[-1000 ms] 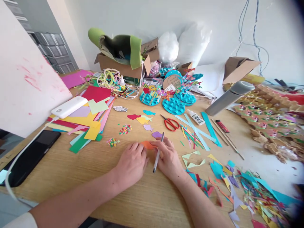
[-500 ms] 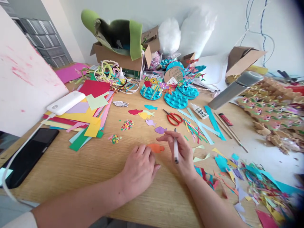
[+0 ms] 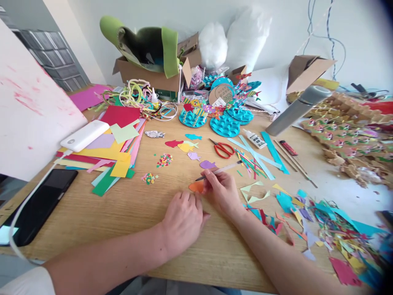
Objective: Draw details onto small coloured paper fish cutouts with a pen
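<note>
A small orange paper fish (image 3: 195, 187) lies flat on the wooden table, partly covered by my fingers. My left hand (image 3: 186, 217) rests palm down just below it, fingers bent and thumb out to the side; its fingertips reach the fish's lower edge, and I cannot tell if they press on it. In my right hand (image 3: 222, 190) is a slim pen (image 3: 227, 167), its dark tip pointing left above the fish. Close by lie a purple paper fish (image 3: 208, 164), a lilac one (image 3: 194, 156), a yellow one (image 3: 186, 146), a red one (image 3: 173, 144) and a blue one (image 3: 193, 136).
Red-handled scissors (image 3: 223, 150) and a white glue bottle (image 3: 254, 139) lie beyond my right hand. Paper scraps (image 3: 337, 229) spread at the right. Coloured sheets (image 3: 121, 166), a power bank (image 3: 84, 134) and a phone (image 3: 39, 200) lie left. A grey flask (image 3: 296, 110) leans at the right.
My right hand has turned the pen from upright to nearly level, tip leftward, and moved left over the orange fish. The left hand stays almost in place. The view has shifted slightly.
</note>
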Tool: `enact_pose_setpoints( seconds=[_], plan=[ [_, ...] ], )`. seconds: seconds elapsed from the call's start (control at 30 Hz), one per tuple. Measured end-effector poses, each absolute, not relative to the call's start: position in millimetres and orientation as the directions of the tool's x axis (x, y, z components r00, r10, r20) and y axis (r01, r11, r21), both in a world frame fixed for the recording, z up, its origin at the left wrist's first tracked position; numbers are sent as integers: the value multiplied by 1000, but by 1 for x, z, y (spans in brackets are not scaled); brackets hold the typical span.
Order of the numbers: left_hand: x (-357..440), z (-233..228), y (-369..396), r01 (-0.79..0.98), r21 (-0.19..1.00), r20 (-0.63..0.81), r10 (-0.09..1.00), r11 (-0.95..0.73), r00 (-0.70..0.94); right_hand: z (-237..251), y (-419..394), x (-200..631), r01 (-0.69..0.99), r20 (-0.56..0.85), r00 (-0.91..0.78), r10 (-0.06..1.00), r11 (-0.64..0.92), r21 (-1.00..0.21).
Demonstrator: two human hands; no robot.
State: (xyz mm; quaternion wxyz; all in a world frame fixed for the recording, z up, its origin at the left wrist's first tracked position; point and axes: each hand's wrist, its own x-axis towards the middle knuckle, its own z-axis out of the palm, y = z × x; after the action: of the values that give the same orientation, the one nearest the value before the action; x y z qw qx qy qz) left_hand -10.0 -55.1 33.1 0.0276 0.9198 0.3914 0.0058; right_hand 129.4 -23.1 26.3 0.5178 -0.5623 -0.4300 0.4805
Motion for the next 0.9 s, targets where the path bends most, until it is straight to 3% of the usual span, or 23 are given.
enact_pose_setpoints(
  seconds=[0.13, 0.33, 0.57, 0.77, 0.9],
  plan=[
    [-11, 30, -55, 715, 17, 70, 714, -699, 697, 14, -22, 132, 105, -77, 159, 984, -94, -990],
    [-11, 29, -56, 700, 21, 82, 699, -714, 710, 14, -21, 132, 274, -7, 145, 989, -47, -961],
    [-11, 26, -59, 702, -21, 145, 692, -712, 707, 16, -26, 135, 262, 107, 216, 970, 48, -964],
    [-11, 28, -61, 699, -30, 143, 689, -715, 710, 9, -22, 137, 205, 33, 145, 989, 2, -979],
    [-14, 28, -64, 687, -35, 146, 676, -726, 722, 12, -23, 136, 225, 85, 144, 986, 51, -973]
  ],
)
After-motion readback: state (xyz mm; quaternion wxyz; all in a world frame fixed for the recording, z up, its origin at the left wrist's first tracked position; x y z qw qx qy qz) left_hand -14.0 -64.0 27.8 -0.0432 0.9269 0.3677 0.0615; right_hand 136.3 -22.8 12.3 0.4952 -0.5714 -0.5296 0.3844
